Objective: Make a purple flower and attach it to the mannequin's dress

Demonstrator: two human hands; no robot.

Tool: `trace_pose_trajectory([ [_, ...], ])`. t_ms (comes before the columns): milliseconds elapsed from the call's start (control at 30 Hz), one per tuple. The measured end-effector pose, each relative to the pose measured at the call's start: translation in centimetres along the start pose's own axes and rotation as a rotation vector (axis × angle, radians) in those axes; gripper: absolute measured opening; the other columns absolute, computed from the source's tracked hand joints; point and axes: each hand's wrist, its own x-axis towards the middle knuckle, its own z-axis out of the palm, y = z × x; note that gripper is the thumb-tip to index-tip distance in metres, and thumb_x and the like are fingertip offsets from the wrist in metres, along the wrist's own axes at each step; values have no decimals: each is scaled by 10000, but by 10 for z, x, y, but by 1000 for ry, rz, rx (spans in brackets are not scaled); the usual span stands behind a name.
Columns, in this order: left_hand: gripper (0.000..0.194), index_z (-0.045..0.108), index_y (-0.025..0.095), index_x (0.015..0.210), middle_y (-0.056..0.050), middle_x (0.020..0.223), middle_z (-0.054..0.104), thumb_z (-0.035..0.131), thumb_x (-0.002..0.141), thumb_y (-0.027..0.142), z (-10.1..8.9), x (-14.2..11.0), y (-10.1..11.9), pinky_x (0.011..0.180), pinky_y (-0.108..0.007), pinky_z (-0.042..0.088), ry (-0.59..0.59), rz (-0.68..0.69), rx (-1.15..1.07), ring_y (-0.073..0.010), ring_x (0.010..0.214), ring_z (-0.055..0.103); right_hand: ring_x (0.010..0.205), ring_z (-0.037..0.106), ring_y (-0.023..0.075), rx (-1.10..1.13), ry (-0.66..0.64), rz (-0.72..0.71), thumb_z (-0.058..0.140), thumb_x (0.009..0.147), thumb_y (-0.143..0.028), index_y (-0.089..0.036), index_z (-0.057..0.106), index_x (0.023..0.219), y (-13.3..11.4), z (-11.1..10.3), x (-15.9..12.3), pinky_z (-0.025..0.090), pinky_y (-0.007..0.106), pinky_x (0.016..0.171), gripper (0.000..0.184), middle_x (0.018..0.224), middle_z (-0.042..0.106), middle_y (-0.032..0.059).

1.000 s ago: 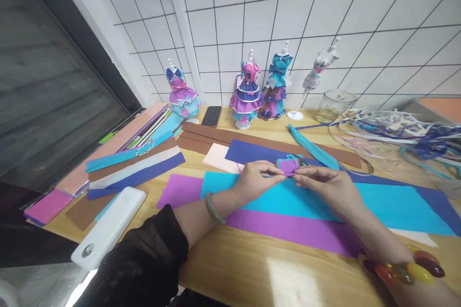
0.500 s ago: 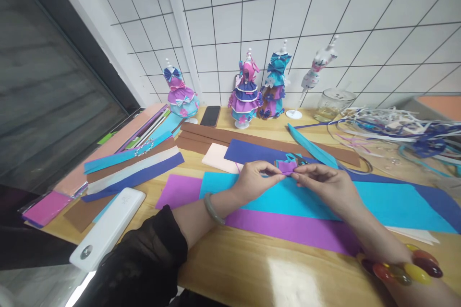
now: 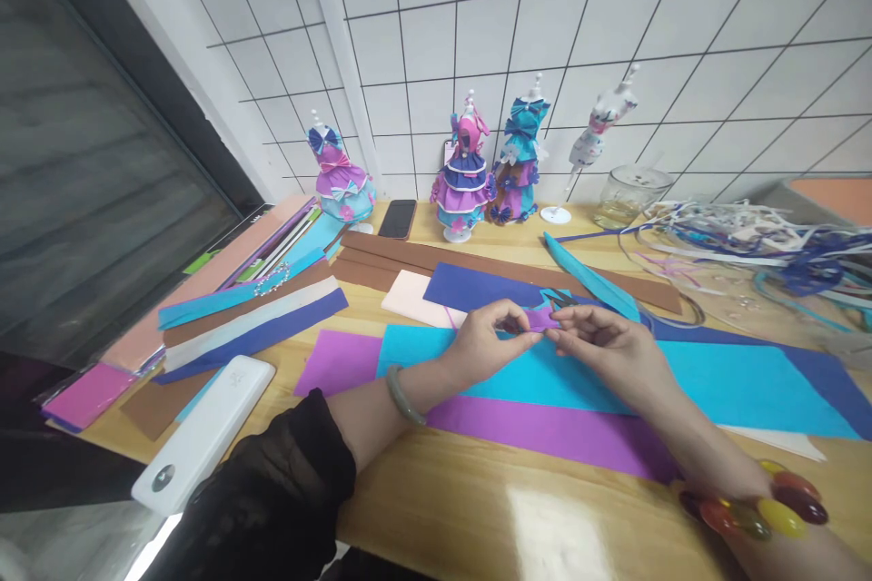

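A small purple piece of paper or fabric point(image 3: 540, 319) is pinched between both hands. My left hand point(image 3: 489, 334) grips its left edge with thumb and fingertips. On the other edge, my right hand point(image 3: 603, 340) holds it in a similar pinch. Dark-bladed scissors point(image 3: 561, 298), partly hidden, lie just behind the piece, beside a bit of turquoise material. Below the hands spreads a long turquoise sheet point(image 3: 736, 381), overlapping a purple sheet point(image 3: 545, 436). A dark blue sheet point(image 3: 470, 288) is just beyond my left hand.
Dressed miniature mannequins point(image 3: 464, 186) and a bare one point(image 3: 603, 132) stand by the tiled wall. A phone point(image 3: 398, 219), a glass jar point(image 3: 630, 197) and tangled strips point(image 3: 749, 236) lie at the back. Left are coloured strips point(image 3: 252, 331) and a white power bank point(image 3: 204, 436).
The purple piece has been folded or gathered smaller between the fingertips. The scissors behind it show more now. Both hands stay in nearly the same place.
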Motion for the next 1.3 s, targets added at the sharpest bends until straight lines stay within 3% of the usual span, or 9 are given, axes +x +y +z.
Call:
trace_pose_trajectory([
  [233, 177, 531, 150, 669, 0, 692, 553, 626, 703, 296, 1, 1, -2, 691, -239, 418, 30, -20, -12, -102, 697, 510, 608, 582, 150, 13, 64, 4, 741, 560, -437, -221, 614, 790, 0, 3, -1, 502, 281, 559, 340, 689, 630, 23],
  [367, 153, 542, 150, 696, -5, 717, 571, 619, 710, 281, 1, 1, -2, 697, -240, 420, 32, -23, 3, -106, 710, 523, 579, 570, 138, 48, 33, -3, 733, 551, -481, -225, 581, 831, 1, 4, 0, 491, 269, 523, 409, 679, 612, 11],
  [533, 277, 544, 171, 975, -21, 812, 601, 615, 713, 225, 1, 1, -2, 719, -250, 425, 3, -33, 8, -115, 747, 543, 547, 557, 127, 71, 12, -13, 727, 554, -494, -231, 549, 838, 0, 4, 0, 483, 267, 514, 426, 651, 595, -4],
  [633, 328, 534, 181, 1034, -30, 849, 601, 611, 718, 226, 1, 1, -2, 729, -255, 430, -3, -28, 12, -123, 772, 548, 532, 556, 128, 80, 11, -14, 725, 547, -510, -234, 534, 857, 1, 4, 0, 480, 269, 506, 456, 632, 586, -10],
  [800, 502, 449, 191, 1166, 30, 673, 518, 633, 702, 248, 1, 0, -2, 654, -227, 413, -1, -25, 9, -92, 652, 493, 509, 542, 122, 98, 2, 20, 744, 530, -487, -238, 527, 866, 1, 4, 1, 465, 267, 505, 472, 618, 568, -26],
  [933, 522, 449, 193, 1178, 45, 634, 450, 638, 704, 295, 1, 1, -5, 613, -214, 378, 2, -45, 4, -79, 615, 438, 514, 536, 131, 86, -26, 29, 739, 538, -487, -243, 519, 887, 1, 4, 0, 455, 277, 506, 480, 622, 569, -20],
  [1133, 462, 489, 177, 1126, -17, 799, 573, 638, 708, 303, 0, 3, -6, 662, -221, 396, -9, -103, -111, -92, 710, 516, 506, 526, 116, 92, -110, 37, 747, 538, -473, -231, 504, 948, 3, 9, -2, 442, 267, 496, 536, 636, 555, -32],
  [1300, 372, 520, 166, 1077, -20, 763, 590, 607, 739, 292, -1, 3, -6, 610, -209, 401, -26, -136, -174, -84, 656, 519, 507, 515, 110, 104, -111, 47, 745, 552, -456, -235, 495, 966, 3, 10, -3, 435, 260, 499, 532, 631, 545, -46],
])
